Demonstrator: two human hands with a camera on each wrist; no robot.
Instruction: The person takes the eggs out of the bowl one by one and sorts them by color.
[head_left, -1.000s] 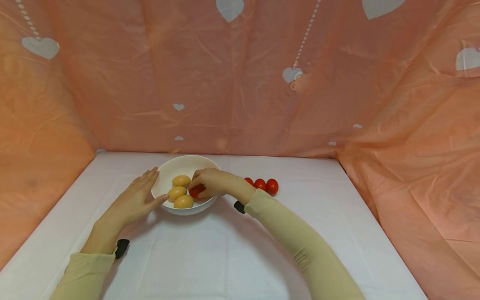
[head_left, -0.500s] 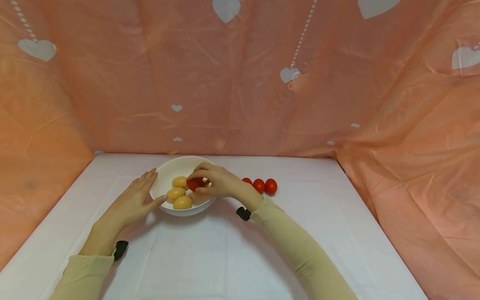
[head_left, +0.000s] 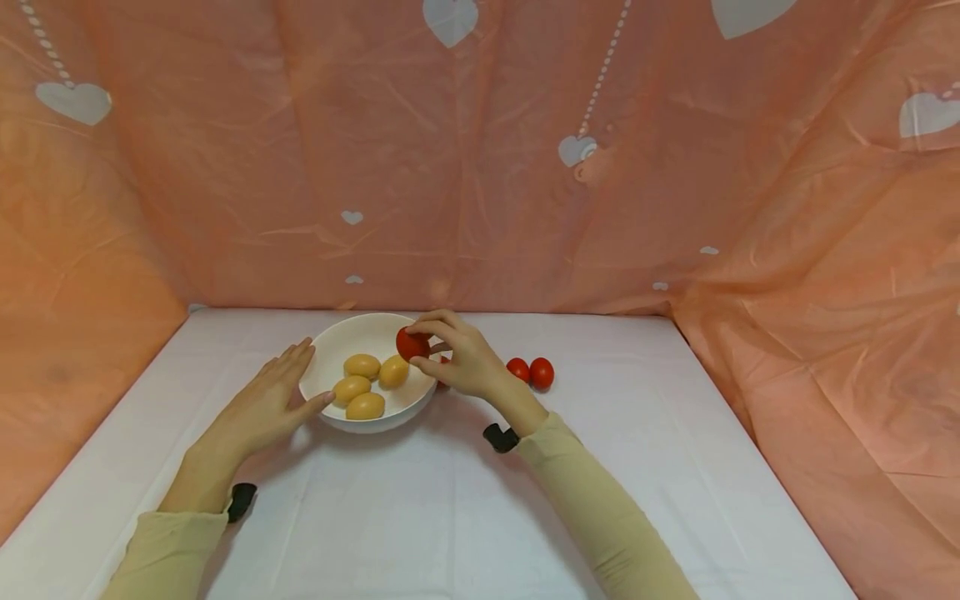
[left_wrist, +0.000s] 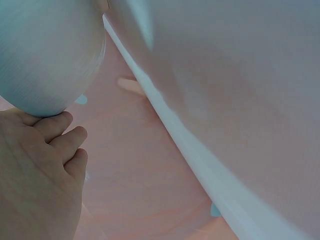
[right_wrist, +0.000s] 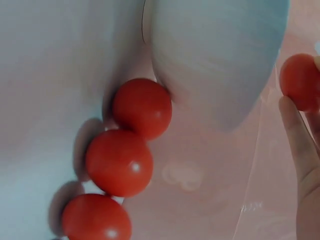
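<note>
Fingers and thumb of my left hand (head_left: 262, 412) extend along the left side of a white bowl (head_left: 345, 332), touching it. The left wrist view shows these fingers (left_wrist: 60, 131) against the bowl's outer wall. Inside the bowl lie several smooth yellow oval pieces (head_left: 362, 367), their kind unclear. My right hand (head_left: 467, 358) pinches a red tomato (head_left: 412, 343) between thumb and fingers, held up over the bowl's right rim. More tomatoes (head_left: 542, 372) rest in a row on the table to the right, partly hidden behind that hand; the right wrist view shows the row (right_wrist: 119, 162) leading to the bowl.
A white cloth covers the table (head_left: 390, 517). An orange curtain with pale hearts (head_left: 465, 167) hangs behind the table and along both sides. Dark wrist-worn pieces (head_left: 501, 437) show beneath both wrists.
My right hand has lifted the tomato out from among the yellow pieces, up and to the right. One more yellow piece is now uncovered. The left hand stays against the bowl.
</note>
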